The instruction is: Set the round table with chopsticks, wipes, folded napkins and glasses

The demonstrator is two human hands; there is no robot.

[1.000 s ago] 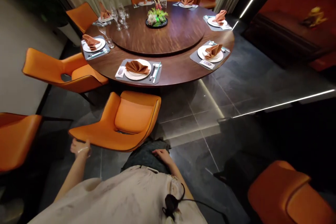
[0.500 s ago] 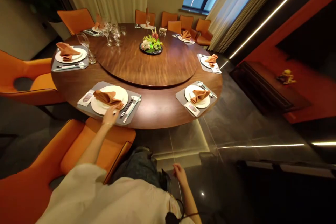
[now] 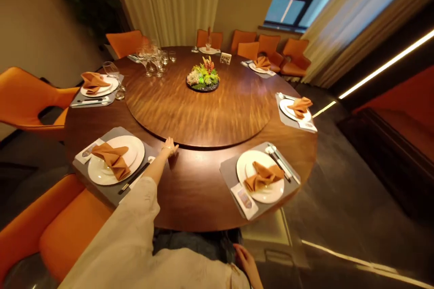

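My left hand [image 3: 170, 147] reaches over the near part of the dark wooden table to the front rim of the round turntable [image 3: 203, 122]. Its fingers are stretched out at the rim, and nothing shows in them. Beneath that forearm lies a grey placemat, with a white plate [image 3: 137, 162] bearing a folded orange napkin [image 3: 111, 158] and a pair of black chopsticks [image 3: 135, 176] beside it. Low by my side hangs my right hand [image 3: 244, 258], apart from the table; its fingers are too unclear to read.
A second setting with a white plate [image 3: 242, 167] is at the near right. Wine glasses [image 3: 149, 61] cluster on the turntable's left part, and a flower arrangement [image 3: 203, 76] sits near its middle. An orange chair [image 3: 74, 230] stands close at my left.
My left hand has left the near-left plate and napkin and moved forward and right to the turntable's rim. The view has come closer to the table.
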